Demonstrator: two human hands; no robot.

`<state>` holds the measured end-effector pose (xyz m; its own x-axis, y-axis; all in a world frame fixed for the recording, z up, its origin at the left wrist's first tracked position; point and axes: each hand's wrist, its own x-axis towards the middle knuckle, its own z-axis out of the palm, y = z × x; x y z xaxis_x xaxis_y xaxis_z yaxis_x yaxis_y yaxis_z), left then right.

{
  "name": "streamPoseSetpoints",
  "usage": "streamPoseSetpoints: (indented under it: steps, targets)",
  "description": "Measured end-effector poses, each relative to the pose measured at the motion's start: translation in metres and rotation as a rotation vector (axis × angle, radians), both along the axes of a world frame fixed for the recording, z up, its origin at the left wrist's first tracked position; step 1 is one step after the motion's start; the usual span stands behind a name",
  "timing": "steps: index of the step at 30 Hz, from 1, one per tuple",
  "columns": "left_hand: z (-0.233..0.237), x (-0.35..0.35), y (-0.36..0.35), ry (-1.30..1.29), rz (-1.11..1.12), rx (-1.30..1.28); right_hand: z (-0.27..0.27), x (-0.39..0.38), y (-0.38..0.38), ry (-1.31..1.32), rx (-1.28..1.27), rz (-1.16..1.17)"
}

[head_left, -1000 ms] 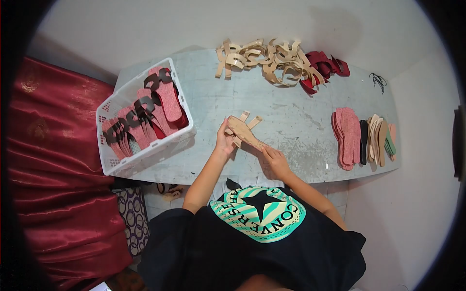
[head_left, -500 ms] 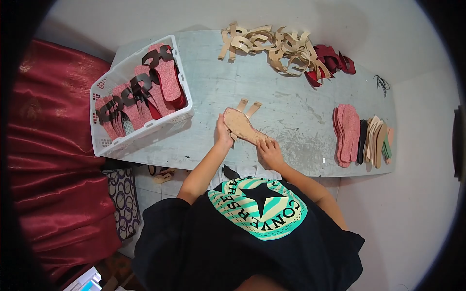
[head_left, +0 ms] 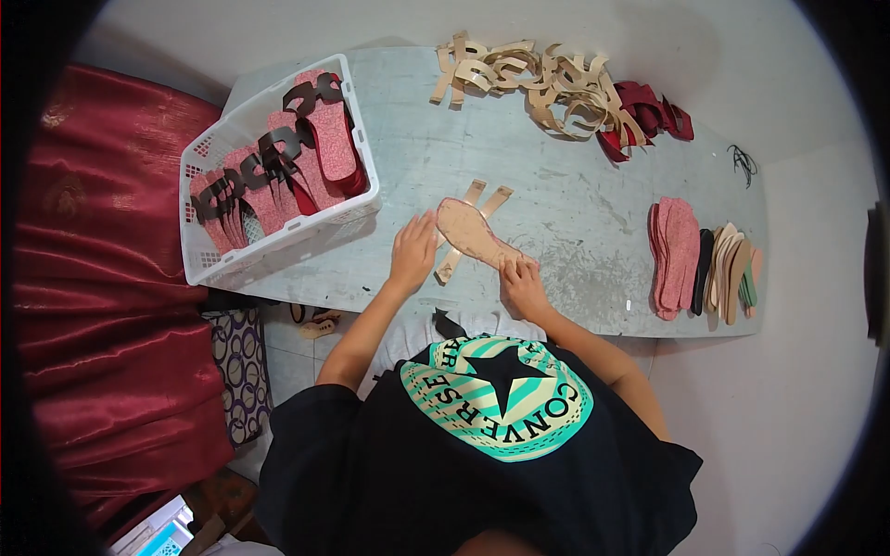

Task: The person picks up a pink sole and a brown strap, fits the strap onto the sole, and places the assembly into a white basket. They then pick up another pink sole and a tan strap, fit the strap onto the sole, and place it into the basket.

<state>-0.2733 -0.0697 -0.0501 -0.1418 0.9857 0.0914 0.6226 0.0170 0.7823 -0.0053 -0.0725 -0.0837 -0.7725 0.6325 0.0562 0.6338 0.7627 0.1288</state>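
Observation:
A tan sandal sole [head_left: 469,232] with a reddish edge lies on the grey table in front of me. Beige strap ends [head_left: 489,197] stick out beyond its far side, and another strap end [head_left: 448,267] shows on the near side. My right hand [head_left: 523,285] grips the narrow end of the sole, fingers curled over it. Just left of the wide end, my left hand [head_left: 413,248] rests flat with its fingers stretched out, fingertips close to the sole's edge.
A white plastic basket [head_left: 278,227] with pink soles and dark straps stands at left. Beige straps [head_left: 565,88] and dark red straps [head_left: 649,111] are heaped at the back. Stacked pink soles [head_left: 677,255] and other coloured soles [head_left: 732,269] lie at right, below a black cord [head_left: 743,165].
My left hand has let go of the sole's wide end and moved left onto the table. The near strap end now shows more fully. My right hand keeps its grip.

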Motion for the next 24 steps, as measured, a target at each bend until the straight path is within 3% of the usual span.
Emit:
streamPoseSetpoints:
  steps: [2, 6, 9, 11, 14, 24]
  targets:
    - [0.003, -0.004, 0.010, 0.374, -0.301, -0.011, 0.000, 0.000, -0.001, -0.007, -0.002, -0.002]
    - [-0.004, -0.021, 0.039, 0.519, -0.557, 0.054, -0.002, 0.001, 0.000, 0.038, -0.020, 0.003]
    - [-0.009, -0.031, 0.056, 0.623, -0.725, -0.100, -0.003, 0.002, 0.001, 0.059, -0.034, -0.003]
    - [-0.003, -0.036, 0.070, 0.853, -0.895, -0.100, -0.001, 0.001, 0.001, 0.074, -0.040, -0.007]
    - [0.025, -0.028, 0.087, 0.952, -1.023, -0.288, 0.013, 0.001, 0.001, 0.150, -0.081, -0.019]
    - [0.016, -0.027, 0.103, 1.194, -1.247, -0.231, 0.028, -0.016, -0.003, 0.282, -0.136, -0.096]
